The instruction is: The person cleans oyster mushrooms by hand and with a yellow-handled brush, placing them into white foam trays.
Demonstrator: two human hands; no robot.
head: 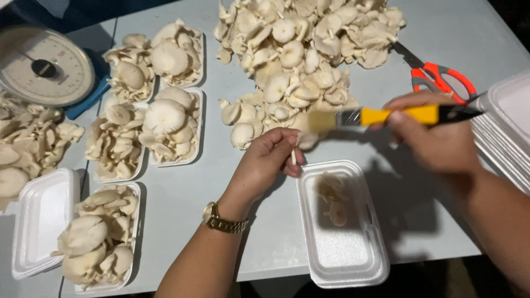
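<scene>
My left hand [265, 160], with a gold watch at the wrist, pinches a pale oyster mushroom [305, 138] by its stem just above a white foam tray [342, 254]. My right hand [436, 138] grips a yellow-handled brush [386, 116] whose bristles are blurred against the mushroom's cap. The tray below holds a few small mushrooms at its far end. A big heap of loose oyster mushrooms [303, 49] lies on the grey table beyond my hands.
Several filled foam trays [165, 121] sit at left, with an empty one [41, 221] by the near edge. A dial scale [44, 66] stands far left. Orange scissors [439, 77] lie at right beside a stack of empty trays [508, 132].
</scene>
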